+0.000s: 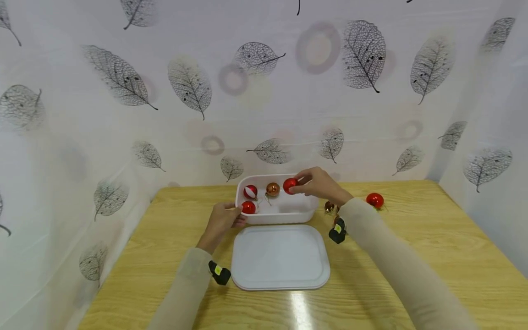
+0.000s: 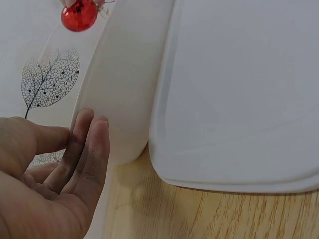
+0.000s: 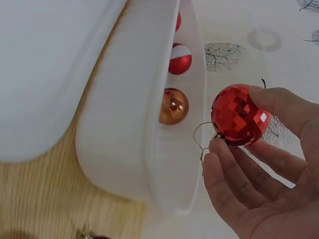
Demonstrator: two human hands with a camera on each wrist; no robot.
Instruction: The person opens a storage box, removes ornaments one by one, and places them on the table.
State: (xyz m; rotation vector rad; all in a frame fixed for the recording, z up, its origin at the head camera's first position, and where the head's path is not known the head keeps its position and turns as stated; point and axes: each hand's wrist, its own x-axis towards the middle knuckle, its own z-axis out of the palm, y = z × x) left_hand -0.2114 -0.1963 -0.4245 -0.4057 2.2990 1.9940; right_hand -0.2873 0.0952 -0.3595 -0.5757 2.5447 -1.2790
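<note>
My right hand (image 1: 323, 185) holds a shiny red Christmas ball (image 3: 239, 112) with mirror-like facets between thumb and fingers, above the white plastic box (image 1: 284, 218). A gold hanging loop dangles from the ball's cap. At the box's front left corner, my left hand (image 1: 222, 219) pinches the rim, thumb on one side of the wall and fingers on the other. Inside the box lie a red-and-white ball (image 1: 250, 192), a copper-coloured ball (image 1: 272, 189) and another red ball (image 1: 248, 207), all toward the left.
A flat white lid (image 1: 280, 257) lies on the wooden table (image 1: 156, 284) in front of the box. Right of the box are a red ball (image 1: 375, 200) and small brown-gold ornaments (image 1: 329, 206), partly covered by my right sleeve. A leaf-patterned curtain (image 1: 272, 105) hangs behind.
</note>
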